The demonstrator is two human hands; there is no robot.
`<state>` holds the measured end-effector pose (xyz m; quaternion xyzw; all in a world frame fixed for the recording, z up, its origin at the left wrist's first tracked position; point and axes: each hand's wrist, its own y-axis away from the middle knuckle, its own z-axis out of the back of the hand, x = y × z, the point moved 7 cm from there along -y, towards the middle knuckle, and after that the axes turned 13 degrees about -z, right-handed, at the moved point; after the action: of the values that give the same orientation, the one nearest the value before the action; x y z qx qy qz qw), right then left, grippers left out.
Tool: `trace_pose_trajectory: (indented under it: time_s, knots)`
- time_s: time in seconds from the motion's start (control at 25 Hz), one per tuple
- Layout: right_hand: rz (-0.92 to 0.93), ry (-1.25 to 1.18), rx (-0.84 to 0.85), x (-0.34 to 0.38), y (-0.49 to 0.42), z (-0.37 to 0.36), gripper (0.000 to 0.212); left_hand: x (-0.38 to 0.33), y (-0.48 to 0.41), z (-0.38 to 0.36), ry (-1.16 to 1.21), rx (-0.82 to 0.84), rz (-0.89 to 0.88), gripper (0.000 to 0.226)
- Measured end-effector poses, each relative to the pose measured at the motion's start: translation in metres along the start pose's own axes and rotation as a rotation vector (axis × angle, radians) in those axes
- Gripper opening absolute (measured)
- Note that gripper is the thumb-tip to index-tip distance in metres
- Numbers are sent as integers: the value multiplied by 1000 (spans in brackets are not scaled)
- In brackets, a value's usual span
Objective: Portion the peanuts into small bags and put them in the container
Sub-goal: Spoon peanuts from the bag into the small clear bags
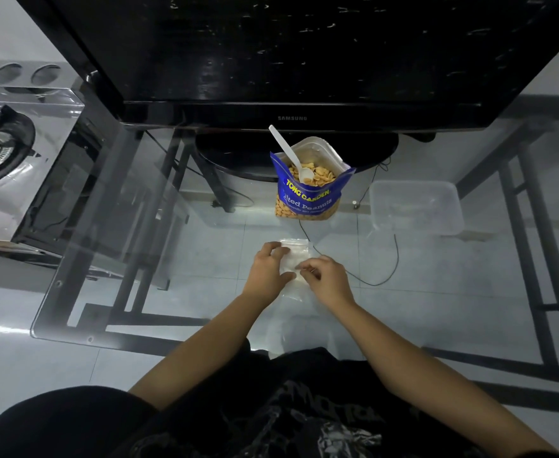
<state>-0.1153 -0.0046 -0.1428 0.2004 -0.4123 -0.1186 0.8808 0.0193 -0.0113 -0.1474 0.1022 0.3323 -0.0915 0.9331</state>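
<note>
Both hands down on a small clear bag [296,256] lying flat on the glass desk [172,246]: left hand [268,271] spread over its left side with fingers [279,251] apart and pressing, right hand [327,280] pinching at the bag's edge, thumb and forefinger together on the film. Thin, slippery, near-invisible plastic on an equally slick, see-through surface, so likely to slide away instead of opening, or to stay stuck shut if the two layers cling. More clear film [299,332] closer to the body, possibly spare bags; hard to tell. Beyond the hands, well apart from them, a blue glossy peanut pouch [307,198] standing upright and open, full of pale, ridged, rounded nuts, with a white plastic spoon [288,150] leaning in it, handle up and to the left. Soft-walled and top-heavy with that spoon in: apt to tip and spill across the glass if knocked during a reach. Behind the pouch, touching or nearly so, a translucent tub [321,147]. To the right, a shallow, rectangular, frosted-clear container [416,206] with rounded corners, nothing visible inside; easy to misjudge its rim against the transparent desk and drop a filled bag short. Nothing portioned yet, by the look of it.
</note>
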Motion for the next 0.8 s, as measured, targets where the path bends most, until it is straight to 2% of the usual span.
trace_pose_trajectory:
  time_s: [0.12,0.36,0.52,0.64,0.8]
  knots:
    - [-2,-40,2,-1,1,0,12,-3,2,3,16,-44,-6,38]
    - [-53,-147,48,3,7,9,13,-18,8,27,101,-114,-71,30]
    - [-51,-195,45,13,7,31,14,-24,6,54,414,-143,49,15]
    - [-58,-311,9,26,6,56,16,-33,-2,65,646,-61,96,6]
    - [8,-376,24,48,5,83,22,-48,-9,71,857,46,125,20]
